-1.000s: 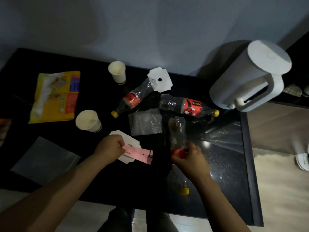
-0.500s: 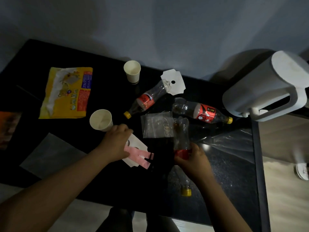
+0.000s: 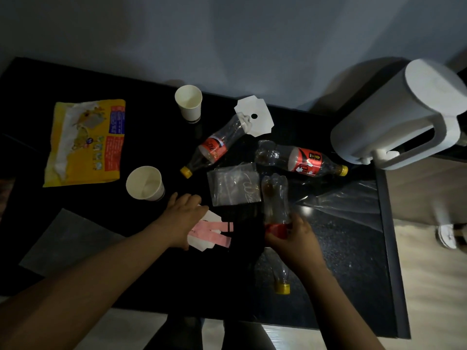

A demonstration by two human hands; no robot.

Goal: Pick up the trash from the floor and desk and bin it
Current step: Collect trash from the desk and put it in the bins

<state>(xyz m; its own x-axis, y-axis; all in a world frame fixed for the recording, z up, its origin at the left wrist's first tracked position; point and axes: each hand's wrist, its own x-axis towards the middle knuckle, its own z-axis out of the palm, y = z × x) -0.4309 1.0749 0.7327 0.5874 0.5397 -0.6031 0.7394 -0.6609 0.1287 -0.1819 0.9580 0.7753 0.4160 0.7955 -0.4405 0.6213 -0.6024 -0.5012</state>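
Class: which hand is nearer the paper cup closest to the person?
Left. The left hand lies just right of the cup, on the papers; the right hand grips a bottle much farther right.

My left forearm [image 3: 101, 274] comes in bare from the lower left with the wrist straight. My left hand [image 3: 184, 218] lies palm down, fingers stretched forward and close together, gripping nothing I can make out. My right forearm [image 3: 336, 306] comes up from the lower right. My right hand [image 3: 295, 242] curls round a bottle [image 3: 275, 198], whose body reaches out past my fingertips.
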